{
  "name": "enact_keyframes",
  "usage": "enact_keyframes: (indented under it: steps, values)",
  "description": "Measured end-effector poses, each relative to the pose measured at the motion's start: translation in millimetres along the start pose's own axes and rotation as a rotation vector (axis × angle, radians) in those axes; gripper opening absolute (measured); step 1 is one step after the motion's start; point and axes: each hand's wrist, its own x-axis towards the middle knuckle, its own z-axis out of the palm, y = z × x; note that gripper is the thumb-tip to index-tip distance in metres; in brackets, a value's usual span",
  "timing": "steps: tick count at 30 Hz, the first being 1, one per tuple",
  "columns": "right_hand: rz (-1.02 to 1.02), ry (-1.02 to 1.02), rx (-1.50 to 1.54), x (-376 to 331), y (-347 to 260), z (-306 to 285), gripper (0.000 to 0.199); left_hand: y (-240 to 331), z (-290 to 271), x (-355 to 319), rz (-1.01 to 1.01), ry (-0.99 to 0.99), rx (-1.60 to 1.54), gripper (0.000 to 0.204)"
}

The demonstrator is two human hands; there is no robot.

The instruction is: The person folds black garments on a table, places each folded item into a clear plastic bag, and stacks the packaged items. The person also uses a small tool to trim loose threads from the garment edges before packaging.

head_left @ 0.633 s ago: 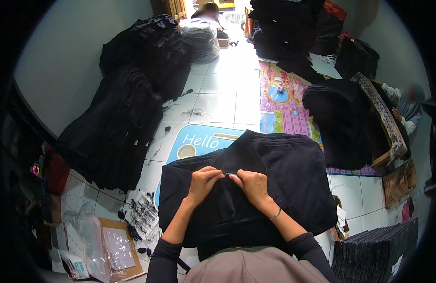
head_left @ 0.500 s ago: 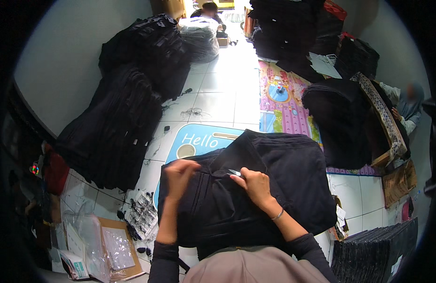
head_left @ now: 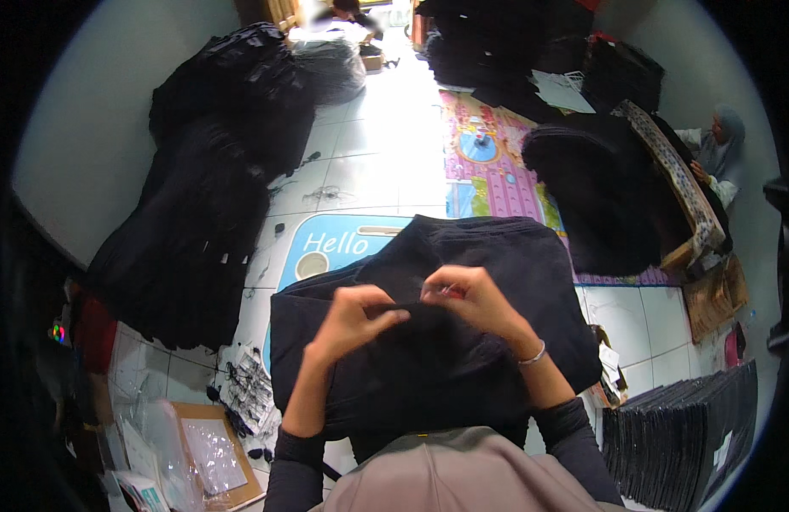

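Observation:
Black garments (head_left: 360, 384) lie in a folded pile across a light-blue low table (head_left: 294, 256) in front of me. Between its thumb and fingers, my left hand (head_left: 353, 324) pinches a raised edge of the top garment. Close by on the right, my right hand (head_left: 475, 303) is closed around small thread snips (head_left: 452, 292), of which only a reddish bit and a little metal show. Its fingertips are at the same raised edge; whether they also grip the cloth is hard to tell.
Heaps of black garments (head_left: 198, 213) line the left wall, and another pile (head_left: 591, 205) lies on a colourful mat (head_left: 507, 183). A co-worker (head_left: 720, 158) sits far right. Flat black packs (head_left: 676, 427) stand low right; cardboard (head_left: 232, 478) and thread scraps (head_left: 249, 392) lie left.
My left hand has come down and right onto the cloth and now pinches it. My right hand has turned inward, and its snips' blades no longer show clearly. The view has shifted slightly.

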Motion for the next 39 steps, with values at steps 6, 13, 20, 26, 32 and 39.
enact_keyframes:
  steps: [6,13,20,26,32,39]
  values:
    - [0.239,0.633,-0.166,-34.4,48.5,-76.7,0.019,0.2,-74.3,19.4,-0.346,0.748,1.132,0.042]
    - [0.153,0.636,-0.049,-51.8,101.9,-75.1,0.022,7.5,88.7,37.2,0.439,-0.25,0.329,0.035]
    - [0.264,0.578,-0.205,-49.0,78.5,-69.0,0.027,-18.8,123.0,63.4,0.52,-0.418,0.389,0.02]
    - [0.219,0.414,0.035,-45.0,72.4,-57.6,0.036,-15.4,131.5,55.2,0.527,-0.37,0.352,0.021]
    - [0.223,0.393,0.027,-44.1,62.6,-57.1,0.04,-7.9,120.2,57.8,0.528,-0.451,0.216,0.013]
    - [0.321,-0.021,0.234,-37.6,37.1,-40.7,0.043,-4.0,53.6,45.3,0.074,-0.303,-0.419,0.015]
